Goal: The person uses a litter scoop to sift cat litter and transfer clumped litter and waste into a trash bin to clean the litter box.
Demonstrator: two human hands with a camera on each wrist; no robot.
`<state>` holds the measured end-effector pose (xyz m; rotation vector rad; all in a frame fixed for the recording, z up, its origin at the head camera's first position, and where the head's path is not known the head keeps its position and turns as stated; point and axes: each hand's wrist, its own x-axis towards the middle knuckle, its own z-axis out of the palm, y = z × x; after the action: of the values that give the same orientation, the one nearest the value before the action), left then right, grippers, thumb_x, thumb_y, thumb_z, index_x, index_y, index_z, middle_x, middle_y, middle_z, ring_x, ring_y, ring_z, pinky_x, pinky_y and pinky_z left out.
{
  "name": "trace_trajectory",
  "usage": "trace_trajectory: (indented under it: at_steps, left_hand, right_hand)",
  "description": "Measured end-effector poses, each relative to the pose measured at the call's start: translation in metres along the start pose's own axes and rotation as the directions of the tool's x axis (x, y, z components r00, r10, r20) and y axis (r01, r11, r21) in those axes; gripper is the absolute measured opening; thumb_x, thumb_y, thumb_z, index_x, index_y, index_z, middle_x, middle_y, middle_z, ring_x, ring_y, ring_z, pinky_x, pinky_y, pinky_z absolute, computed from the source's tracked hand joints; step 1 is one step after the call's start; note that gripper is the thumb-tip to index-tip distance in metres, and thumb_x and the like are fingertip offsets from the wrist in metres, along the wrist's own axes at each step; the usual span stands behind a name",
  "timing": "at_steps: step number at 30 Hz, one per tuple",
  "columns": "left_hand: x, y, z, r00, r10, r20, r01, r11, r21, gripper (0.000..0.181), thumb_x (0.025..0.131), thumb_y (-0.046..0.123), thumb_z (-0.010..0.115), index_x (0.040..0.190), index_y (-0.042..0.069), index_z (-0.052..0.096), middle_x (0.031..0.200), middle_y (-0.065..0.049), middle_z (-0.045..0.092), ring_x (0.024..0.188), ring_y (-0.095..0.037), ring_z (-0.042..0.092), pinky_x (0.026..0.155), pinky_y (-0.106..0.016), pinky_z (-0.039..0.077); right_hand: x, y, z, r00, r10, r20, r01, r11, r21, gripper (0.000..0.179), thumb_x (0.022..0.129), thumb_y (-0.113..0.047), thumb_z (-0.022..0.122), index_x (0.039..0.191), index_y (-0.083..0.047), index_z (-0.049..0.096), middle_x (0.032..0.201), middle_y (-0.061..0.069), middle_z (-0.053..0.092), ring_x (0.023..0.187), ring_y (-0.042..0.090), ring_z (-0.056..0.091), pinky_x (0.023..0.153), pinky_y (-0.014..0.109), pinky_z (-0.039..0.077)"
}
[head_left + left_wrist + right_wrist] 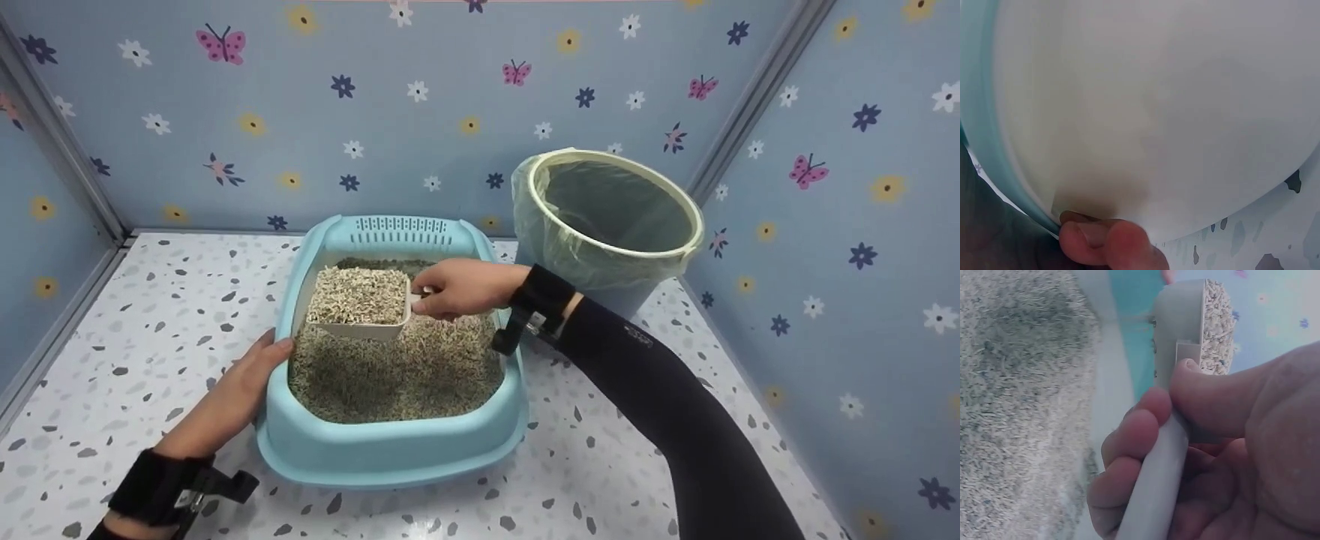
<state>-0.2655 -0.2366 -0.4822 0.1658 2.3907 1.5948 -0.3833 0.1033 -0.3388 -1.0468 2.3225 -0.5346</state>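
Observation:
A blue litter box (390,450) holds pale and dark pellet litter (405,375). My right hand (463,286) grips the handle of a white litter scoop (375,331), which is heaped with pale pellets (358,294) and held above the litter. In the right wrist view the fingers (1134,433) curl round the scoop's handle (1157,489), and the thumb lies near the scoop's basket. My left hand (244,375) grips the box's left rim. In the left wrist view its fingertips (1129,242) curl against the pale side of the box.
A bin (697,225) lined with a thin translucent bag stands behind and to the right of the litter box. Blue flowered panels (450,90) wall in the speckled white surface (142,330) at the back and sides.

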Motion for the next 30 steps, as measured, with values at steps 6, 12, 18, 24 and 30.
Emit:
trace_trajectory:
  at_steps: [6,12,18,24,30]
  left_hand:
    - [-0.003,-0.002,-0.002,1.0,0.001,-0.021,-0.001,1.0,0.014,0.095,0.116,0.068,0.029,0.177,0.004,-0.005,0.181,-0.035,0.0,0.164,-0.06,0.009,0.128,-0.08,0.009]
    - [-0.004,0.0,-0.001,0.999,0.031,-0.013,-0.032,0.999,-0.04,0.091,0.117,0.065,0.031,0.178,0.006,-0.002,0.181,-0.033,0.005,0.164,-0.057,0.016,0.129,-0.078,0.012]
    - [-0.003,0.001,0.001,0.999,0.04,-0.021,-0.041,0.998,-0.055,0.091,0.117,0.064,0.033,0.178,0.006,0.0,0.182,-0.031,0.006,0.164,-0.055,0.017,0.13,-0.077,0.011]
    - [-0.005,-0.001,0.002,0.999,0.049,-0.021,-0.05,0.997,-0.06,0.087,0.117,0.064,0.032,0.18,0.012,0.002,0.181,-0.032,0.014,0.162,-0.056,0.023,0.127,-0.081,0.013]
    - [-0.003,0.001,0.001,0.999,0.05,-0.021,-0.05,0.998,-0.039,0.089,0.117,0.065,0.031,0.179,0.011,0.001,0.182,-0.031,0.009,0.165,-0.055,0.016,0.128,-0.08,0.01]
  right_hand:
    - [-0.011,0.0,-0.004,0.998,-0.048,-0.039,0.048,0.999,0.001,0.026,0.117,-0.027,0.061,0.093,-0.017,0.06,0.073,-0.007,0.054,0.064,0.009,0.05,0.068,0.028,0.046]
    - [-0.029,0.002,-0.005,0.996,-0.047,-0.08,0.045,0.999,-0.022,0.028,0.117,-0.03,0.06,0.092,-0.018,0.06,0.073,-0.007,0.052,0.063,0.009,0.049,0.068,0.031,0.047]
    - [-0.039,0.008,-0.001,0.991,-0.028,-0.134,0.022,0.999,-0.043,0.026,0.116,-0.033,0.06,0.095,-0.017,0.063,0.074,-0.008,0.051,0.064,0.01,0.048,0.069,0.034,0.045]
    - [-0.045,0.015,0.002,0.983,-0.024,-0.18,0.012,0.998,-0.066,0.021,0.115,-0.032,0.062,0.103,-0.016,0.07,0.078,-0.008,0.054,0.068,0.01,0.051,0.072,0.035,0.047]
    - [-0.056,0.025,0.003,0.974,-0.035,-0.225,0.026,0.999,-0.044,0.023,0.114,-0.03,0.062,0.109,-0.011,0.075,0.08,-0.007,0.056,0.07,0.011,0.051,0.071,0.035,0.046]
